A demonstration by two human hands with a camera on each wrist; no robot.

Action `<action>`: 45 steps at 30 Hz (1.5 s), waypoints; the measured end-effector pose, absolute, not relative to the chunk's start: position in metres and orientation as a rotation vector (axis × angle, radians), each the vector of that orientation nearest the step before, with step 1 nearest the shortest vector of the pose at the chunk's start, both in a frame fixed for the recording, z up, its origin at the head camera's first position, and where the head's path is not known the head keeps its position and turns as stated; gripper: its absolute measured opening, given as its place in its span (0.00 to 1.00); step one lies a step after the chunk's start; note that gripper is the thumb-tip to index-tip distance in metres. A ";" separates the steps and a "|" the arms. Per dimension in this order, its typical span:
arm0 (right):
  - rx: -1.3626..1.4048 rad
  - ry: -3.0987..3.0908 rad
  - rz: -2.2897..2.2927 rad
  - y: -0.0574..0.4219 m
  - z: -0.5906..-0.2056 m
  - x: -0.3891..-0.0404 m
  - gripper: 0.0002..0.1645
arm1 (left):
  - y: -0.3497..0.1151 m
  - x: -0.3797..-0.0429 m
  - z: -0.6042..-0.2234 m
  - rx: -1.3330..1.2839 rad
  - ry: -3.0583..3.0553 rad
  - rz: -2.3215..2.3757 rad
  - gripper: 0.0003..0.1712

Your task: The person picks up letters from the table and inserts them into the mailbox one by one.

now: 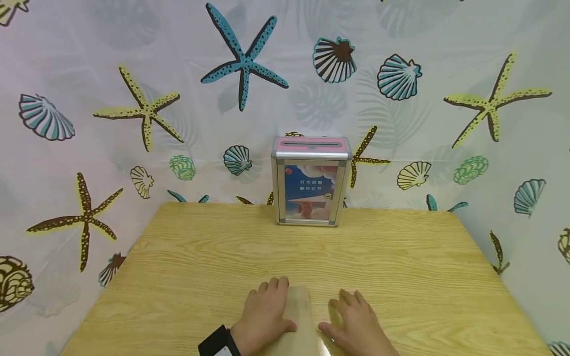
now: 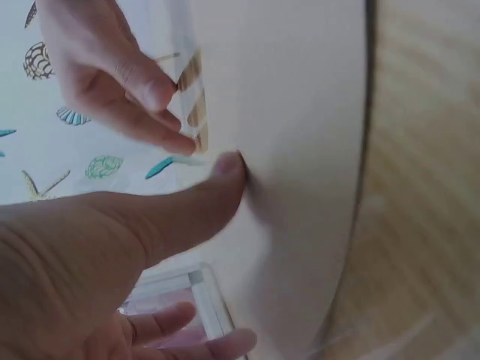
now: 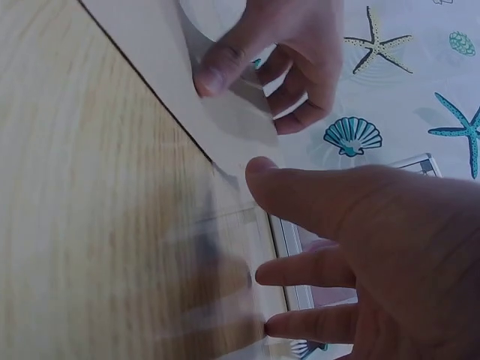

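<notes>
A flat pale-beige piece, paper-like and perhaps an envelope (image 1: 299, 309), lies on the table at the near middle. Its lower part runs out of the head view. My left hand (image 1: 263, 316) lies along its left edge, with the thumb on its upper face and the other fingers reaching past the edge. In the right wrist view, that left thumb (image 3: 214, 71) touches the pale surface. Just right of the piece is my right hand (image 1: 354, 324), fingers spread and loosely bent, holding nothing. Its fingertips are close to the wooden tabletop.
A box with a pink slotted top (image 1: 311, 148) and a framed picture on its front stands at the back of the wooden table (image 1: 200, 257). Behind and beside the table hangs white cloth (image 1: 187, 29) printed with starfish and shells. A black watch (image 1: 218, 341) is on my left wrist.
</notes>
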State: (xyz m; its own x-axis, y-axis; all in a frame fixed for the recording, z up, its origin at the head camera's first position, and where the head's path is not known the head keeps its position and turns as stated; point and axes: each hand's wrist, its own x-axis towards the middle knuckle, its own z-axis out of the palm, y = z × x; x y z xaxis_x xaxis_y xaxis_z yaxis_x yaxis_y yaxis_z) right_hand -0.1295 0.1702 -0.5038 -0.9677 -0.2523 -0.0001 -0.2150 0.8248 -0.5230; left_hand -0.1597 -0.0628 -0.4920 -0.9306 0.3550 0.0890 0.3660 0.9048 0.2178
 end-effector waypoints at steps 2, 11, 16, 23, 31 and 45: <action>-0.411 2.939 -0.830 0.168 -0.506 -0.128 0.33 | -0.064 -0.165 -0.491 -0.595 -2.992 -0.327 0.39; -0.502 2.915 -0.815 0.161 -0.507 -0.121 0.33 | -0.064 -0.175 -0.483 -0.632 -3.174 -0.238 0.40; -0.547 2.905 -0.790 0.160 -0.509 -0.119 0.36 | -0.063 -0.176 -0.486 -0.626 -3.181 -0.207 0.43; -0.547 2.902 -0.796 0.158 -0.512 -0.116 0.37 | -0.063 -0.182 -0.490 -0.629 -3.197 -0.239 0.45; -0.495 2.884 -0.787 0.158 -0.507 -0.116 0.37 | -0.063 -0.191 -0.488 -0.595 -3.204 -0.324 0.45; -0.532 2.878 -0.765 0.157 -0.509 -0.114 0.39 | -0.066 -0.196 -0.498 -0.630 -3.082 -0.398 0.33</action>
